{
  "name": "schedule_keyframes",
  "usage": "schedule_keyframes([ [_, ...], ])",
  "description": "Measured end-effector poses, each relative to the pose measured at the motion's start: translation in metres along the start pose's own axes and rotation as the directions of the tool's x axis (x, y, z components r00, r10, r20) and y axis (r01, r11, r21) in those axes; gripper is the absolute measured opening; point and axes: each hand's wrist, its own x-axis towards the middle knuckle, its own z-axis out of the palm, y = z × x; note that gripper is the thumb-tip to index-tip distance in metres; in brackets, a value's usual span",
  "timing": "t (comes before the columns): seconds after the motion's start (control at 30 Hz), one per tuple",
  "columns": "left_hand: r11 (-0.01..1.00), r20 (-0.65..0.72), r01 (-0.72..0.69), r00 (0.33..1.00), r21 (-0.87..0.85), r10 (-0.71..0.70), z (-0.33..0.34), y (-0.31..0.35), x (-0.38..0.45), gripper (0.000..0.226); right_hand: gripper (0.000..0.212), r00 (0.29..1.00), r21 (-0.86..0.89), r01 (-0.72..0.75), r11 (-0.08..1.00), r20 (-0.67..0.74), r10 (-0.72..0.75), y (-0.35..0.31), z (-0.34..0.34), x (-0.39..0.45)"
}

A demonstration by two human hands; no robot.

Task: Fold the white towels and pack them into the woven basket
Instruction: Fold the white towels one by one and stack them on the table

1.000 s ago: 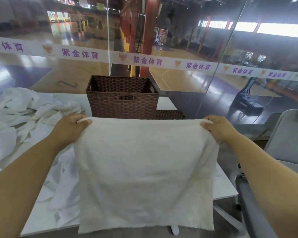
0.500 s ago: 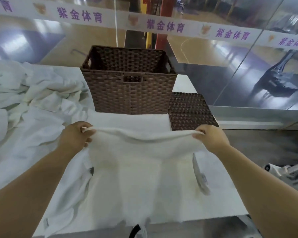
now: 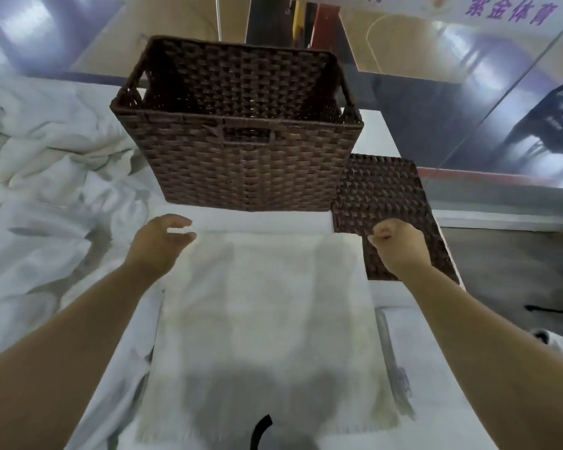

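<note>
A white towel (image 3: 267, 319) lies spread flat on the table in front of me, its far edge just short of the brown woven basket (image 3: 241, 164). The basket stands upright with nothing visible inside. My left hand (image 3: 158, 245) hovers at the towel's far left corner with its fingers loosely spread, holding nothing. Past the far right corner, my right hand (image 3: 400, 248) is over the woven lid with curled fingers and nothing in them.
A heap of crumpled white towels (image 3: 46, 157) covers the left side of the table. A flat woven lid (image 3: 381, 190) lies right of the basket. The table's right edge (image 3: 436, 368) runs close beside the spread towel. Glass panels stand behind the basket.
Both hands lowered the towel from hanging in the air onto the table and let go of its top corners. My view has tilted down toward the table.
</note>
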Motion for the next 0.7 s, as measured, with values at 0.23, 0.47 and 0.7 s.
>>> schedule_keyframes([
  [0.23, 0.991, 0.268, 0.023, 0.962, 0.131, -0.058, 0.057, -0.036, -0.047, 0.005, 0.01, 0.971, 0.003, 0.04, 0.999, 0.234, -0.04, 0.017, 0.05, -0.045],
  [0.47, 0.988, 0.402, -0.018, 0.915, 0.151, -0.045, 0.085, -0.078, -0.129, 0.008, 0.014, 0.896, -0.061, 0.171, 0.983, 0.425, -0.13, 0.047, 0.088, -0.13],
  [0.7, 0.894, 0.535, -0.368, 0.824, 0.257, 0.185, 0.079, -0.134, -0.185, 0.044, 0.032, 0.868, -0.123, 0.382, 0.916, 0.386, -0.311, 0.084, 0.119, -0.213],
])
